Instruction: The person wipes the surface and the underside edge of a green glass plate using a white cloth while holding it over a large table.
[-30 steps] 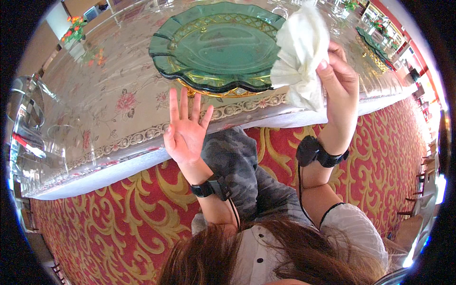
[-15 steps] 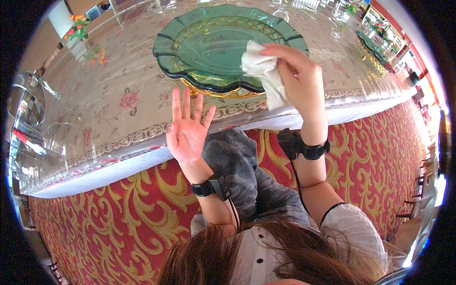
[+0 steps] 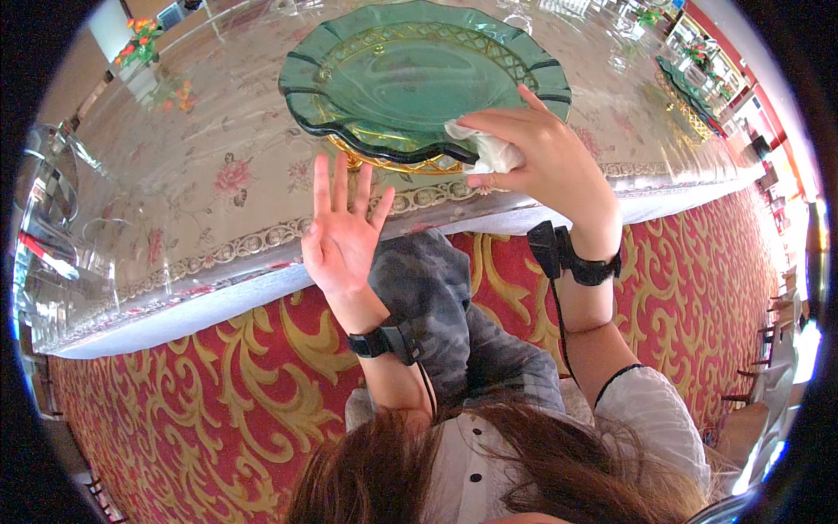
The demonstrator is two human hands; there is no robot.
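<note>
A large green glass plate [image 3: 393,83] with a wavy rim rests on a gold lattice stand [image 3: 393,164] at the table's near side. My right hand [image 3: 554,153] grips a crumpled white tissue [image 3: 494,150] against the plate's near right rim, thumb below the edge and fingers above. My left hand [image 3: 345,236] is palm up with its fingers spread, just short of the plate's near left rim, holding nothing. Each wrist wears a black strap.
A floral tablecloth [image 3: 223,179] under clear plastic covers the table. Glassware [image 3: 57,183] stands at the left edge, orange flowers [image 3: 140,44] at the far left. Another green dish [image 3: 690,94] on a gold stand lies at right. Red patterned carpet [image 3: 262,393] is below.
My right hand has turned and lowered to the rim, bunching the tissue that hung loose from its fingers. My left hand has hardly moved.
</note>
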